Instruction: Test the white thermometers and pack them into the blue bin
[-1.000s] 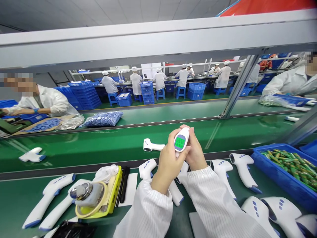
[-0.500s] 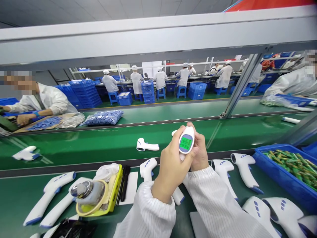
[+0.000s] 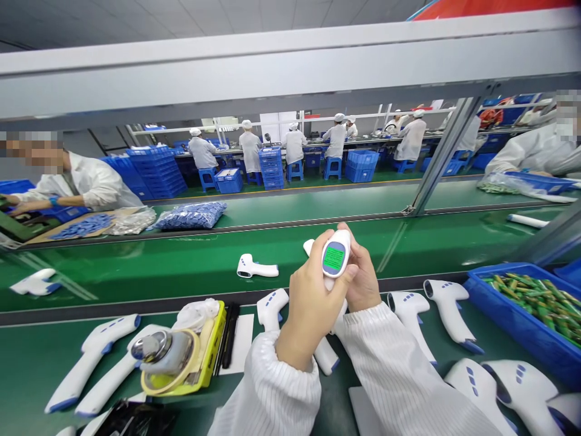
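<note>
Both my hands hold one white forehead thermometer [image 3: 334, 257] upright above the near edge of the green conveyor belt [image 3: 181, 266]. Its green screen is lit and faces me. My left hand [image 3: 311, 306] wraps the handle from the left, thumb near the screen. My right hand [image 3: 362, 275] closes round the head from behind and the right. Another thermometer [image 3: 254, 267] lies on the belt to the left. Several more white thermometer bodies [image 3: 447, 303] lie on the bench around my arms.
A yellow fixture with a metal-topped tool [image 3: 175, 357] sits at bottom left. A blue bin of green circuit boards [image 3: 531, 303] stands at right. Across the belt, people in white coats work beside blue bags of parts [image 3: 190, 216]. A slanted metal post [image 3: 438, 157] rises at right.
The thermometers lying on the belt have drifted left. The thermometer in my hands shifted slightly right, then back left; both hands kept their grip.
</note>
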